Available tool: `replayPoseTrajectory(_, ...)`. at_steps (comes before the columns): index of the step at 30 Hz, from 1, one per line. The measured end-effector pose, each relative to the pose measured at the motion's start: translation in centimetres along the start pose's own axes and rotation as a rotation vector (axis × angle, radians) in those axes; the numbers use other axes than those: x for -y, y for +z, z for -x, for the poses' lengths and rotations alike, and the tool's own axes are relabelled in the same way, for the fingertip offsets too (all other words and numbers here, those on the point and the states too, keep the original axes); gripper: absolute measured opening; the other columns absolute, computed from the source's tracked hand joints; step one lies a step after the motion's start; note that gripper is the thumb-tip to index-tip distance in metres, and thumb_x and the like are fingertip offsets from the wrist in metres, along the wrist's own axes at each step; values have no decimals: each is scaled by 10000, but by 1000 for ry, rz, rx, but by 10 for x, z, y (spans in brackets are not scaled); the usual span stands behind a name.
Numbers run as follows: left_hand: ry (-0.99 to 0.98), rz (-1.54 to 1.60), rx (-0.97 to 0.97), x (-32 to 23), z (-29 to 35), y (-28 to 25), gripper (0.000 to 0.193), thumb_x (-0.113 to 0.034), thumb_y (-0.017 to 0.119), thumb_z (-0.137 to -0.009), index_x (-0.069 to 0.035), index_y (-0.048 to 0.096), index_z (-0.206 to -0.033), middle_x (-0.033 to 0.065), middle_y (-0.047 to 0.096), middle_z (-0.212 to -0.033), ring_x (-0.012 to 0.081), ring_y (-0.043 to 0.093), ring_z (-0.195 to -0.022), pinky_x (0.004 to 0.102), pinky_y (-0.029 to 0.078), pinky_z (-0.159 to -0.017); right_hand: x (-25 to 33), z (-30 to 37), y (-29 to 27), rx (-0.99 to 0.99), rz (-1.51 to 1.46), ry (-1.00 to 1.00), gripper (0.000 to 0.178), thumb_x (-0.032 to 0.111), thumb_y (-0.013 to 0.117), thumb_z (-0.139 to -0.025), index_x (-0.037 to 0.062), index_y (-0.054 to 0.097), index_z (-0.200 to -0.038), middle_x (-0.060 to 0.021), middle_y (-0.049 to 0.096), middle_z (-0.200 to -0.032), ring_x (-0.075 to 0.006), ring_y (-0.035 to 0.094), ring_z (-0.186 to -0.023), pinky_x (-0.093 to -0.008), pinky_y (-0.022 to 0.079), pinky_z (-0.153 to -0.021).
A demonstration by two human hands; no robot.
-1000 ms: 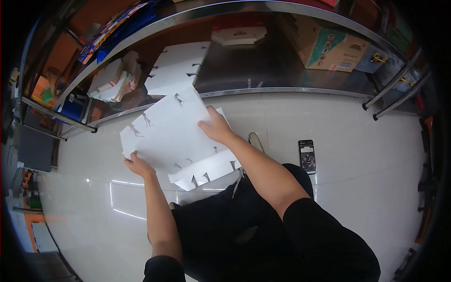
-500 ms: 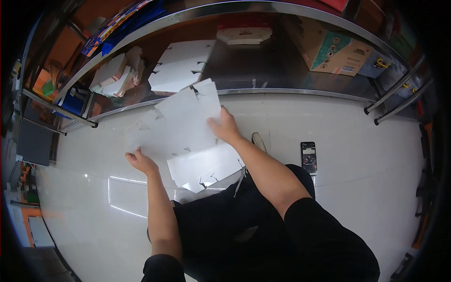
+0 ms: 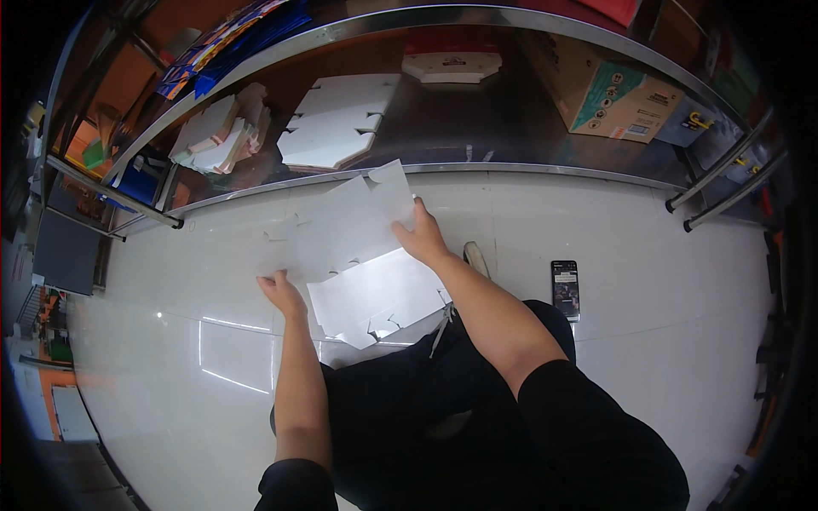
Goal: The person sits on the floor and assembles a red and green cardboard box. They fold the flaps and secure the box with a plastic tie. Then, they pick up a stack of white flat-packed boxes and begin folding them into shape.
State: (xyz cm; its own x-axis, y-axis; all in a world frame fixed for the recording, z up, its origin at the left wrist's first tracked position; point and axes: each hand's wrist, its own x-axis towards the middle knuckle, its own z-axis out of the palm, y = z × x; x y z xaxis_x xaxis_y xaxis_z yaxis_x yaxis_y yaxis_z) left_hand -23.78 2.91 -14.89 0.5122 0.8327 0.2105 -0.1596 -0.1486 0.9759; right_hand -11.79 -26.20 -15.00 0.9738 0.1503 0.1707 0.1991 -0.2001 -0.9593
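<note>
White, smooth, thin card [image 3: 362, 223] is what we hold out in front of the shelf [image 3: 477, 167], tilted above the floor [image 3: 665, 375]. It is angular, with small notches cut along its edges; a brighter lower panel [image 3: 375, 298] meets it along a straight line, and we cannot tell whether the two are one piece. The shelf is shiny metal, with a bright rim and a dark surface.

On the shelf's left lie a ragged pile [image 3: 220, 136] of small pale boards and a neat, notched white stack [image 3: 339, 119]; at its middle back is a flat red-and-white box [image 3: 452, 66]. On its right stand a brown carton [image 3: 626, 102] with a green patch and a grey bin [image 3: 682, 124] with a yellow part; we cannot make out what either holds. A dark, glossy phone [image 3: 565, 289] lies on the floor in front of the shelf's right half.

Our left hand [image 3: 283, 292] is nearly closed, thumb and fingers pinching the card's left edge, which fades into the pale floor. Our right hand [image 3: 422, 236] grips the right edge, thumb on top, with the other fingers largely hidden.
</note>
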Motion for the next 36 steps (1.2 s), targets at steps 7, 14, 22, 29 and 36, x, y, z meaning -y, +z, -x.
replayPoseTrajectory(7,-250,-47,102,10,-23,-22,264,-80,583,-872,-6,605,-1124,68,612,-1022,167,554,-926,327,449,-805,11,-2,0,-8,17,-49,502,228,690,-874,-36,489,-1251,-300,655,-1153,-470,627,-1110,-485,503,-937)
replayPoseTrajectory(14,-85,-111,258,-107,18,-15,464,-107,622,-883,29,566,-1323,119,650,-1208,216,606,-1081,333,462,-943,89,-5,-57,65,142,37,486,205,692,-857,-36,533,-1248,-275,662,-1165,-427,638,-1115,-455,499,-960)
replayPoseTrajectory(22,-309,-109,210,-184,75,-71,537,-71,608,-824,37,554,-1347,158,659,-1185,247,636,-1083,348,490,-946,70,13,-84,515,108,218,655,244,737,-878,-22,486,-1421,-199,668,-1227,-292,665,-1093,-394,512,-973)
replayPoseTrajectory(29,-328,99,-17,-182,51,-80,499,-128,599,-873,26,539,-1344,167,625,-1220,282,640,-1088,391,518,-929,32,-82,-82,77,384,332,904,494,821,-814,-43,412,-1416,-234,652,-1203,-311,654,-1099,-409,506,-971)
replayPoseTrajectory(36,-190,-85,-213,-163,46,-71,499,-137,616,-898,46,522,-1352,155,613,-1174,258,600,-1056,370,476,-933,-2,-209,-84,-147,955,-3,484,264,752,-853,116,579,-1280,-163,573,-1282,-374,554,-1212,-479,494,-1001)
